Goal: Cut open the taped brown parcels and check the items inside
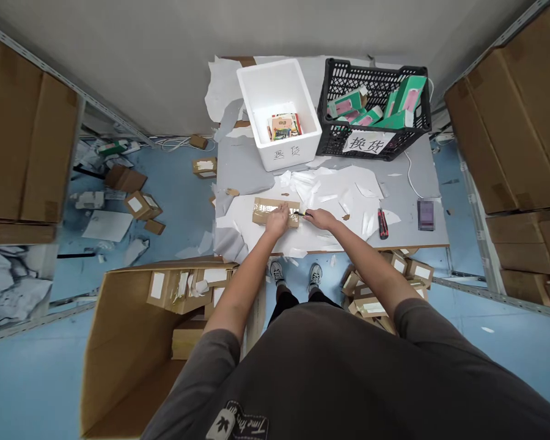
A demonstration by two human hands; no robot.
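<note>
A small taped cardboard box (260,210) with a white label lies flat near the table's front edge. My left hand (277,220) is closed over its right half, holding it against the tabletop and covering part of the label. In my right hand (319,218) is a utility knife (306,214), its handle mostly hidden by my fingers. The dark blade points left and meets the right end of the box; how deep it sits I cannot tell. A red and black tool (382,224), perhaps a second cutter, lies to the right of my right hand.
Behind stand a white foam bin (284,153) with small packs and a black crate (376,137) of green boxes. Paper scraps (305,186) litter the table (407,232). A large open carton (132,342) stands front left; parcels (366,305) lie below the table.
</note>
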